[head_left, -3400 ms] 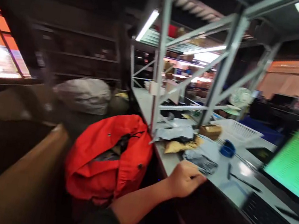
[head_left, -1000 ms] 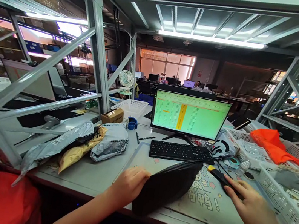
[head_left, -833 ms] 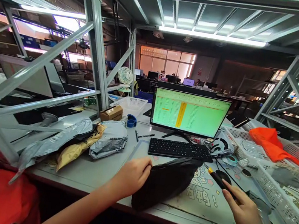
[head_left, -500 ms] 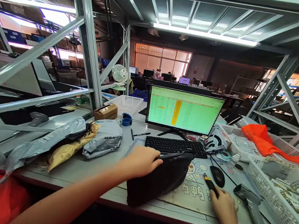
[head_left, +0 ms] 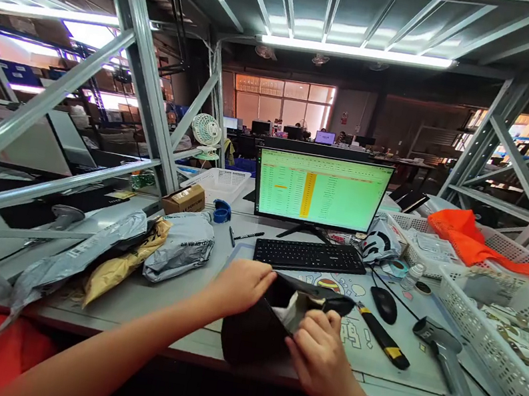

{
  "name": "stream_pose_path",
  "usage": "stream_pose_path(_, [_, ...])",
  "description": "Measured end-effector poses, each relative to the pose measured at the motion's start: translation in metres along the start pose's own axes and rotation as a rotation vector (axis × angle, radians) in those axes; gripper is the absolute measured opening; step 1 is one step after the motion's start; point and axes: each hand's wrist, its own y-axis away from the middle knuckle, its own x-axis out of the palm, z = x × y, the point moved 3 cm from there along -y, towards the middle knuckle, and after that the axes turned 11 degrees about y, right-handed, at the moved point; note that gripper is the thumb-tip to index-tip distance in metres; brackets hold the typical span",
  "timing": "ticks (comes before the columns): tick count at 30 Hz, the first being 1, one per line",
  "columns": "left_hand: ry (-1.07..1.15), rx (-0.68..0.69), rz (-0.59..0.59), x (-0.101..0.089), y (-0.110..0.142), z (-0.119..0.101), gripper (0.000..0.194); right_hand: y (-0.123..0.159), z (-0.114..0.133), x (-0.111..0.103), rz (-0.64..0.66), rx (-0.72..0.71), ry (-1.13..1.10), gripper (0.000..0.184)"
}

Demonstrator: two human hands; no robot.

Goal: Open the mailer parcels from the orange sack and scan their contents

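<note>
At the lower centre of the frame, the black bag stands with its mouth open on the tabletop, something pale showing inside. The left hand pinches its rim; the right hand has its fingers curled narrow at the opening, but I cannot tell what they grip. It seems best to hold the rim firmly and pull gently, without tearing.

In front of the matt plastic keyboard, the bag looks like thin, smooth plastic; left of the keyboard, a mailer is glossy, crinkled plastic, the box matt cardboard.
</note>
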Motion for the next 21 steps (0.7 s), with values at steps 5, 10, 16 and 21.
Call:
stream_pose_path(5, [-0.336,-0.171,-0.103,-0.022,0.002,0.059,0.035,0.043,-0.012,-0.009,0.199,-0.028,-0.035,0.026])
stream_pose_path(10, [0.01,-0.112,-0.14,-0.003,0.008,0.046,0.038,0.018,-0.013,-0.013,0.35,-0.012,-0.058,0.019])
stream_pose_path(16, [0.337,-0.146,-0.137,0.025,0.027,0.043,0.043,0.01,0.008,0.036,0.666,-0.171,0.028,0.073])
stream_pose_path(21, [0.627,-0.093,0.072,0.054,0.07,0.076,0.06,0.02,-0.009,0.084,0.571,-0.175,0.258,0.035])
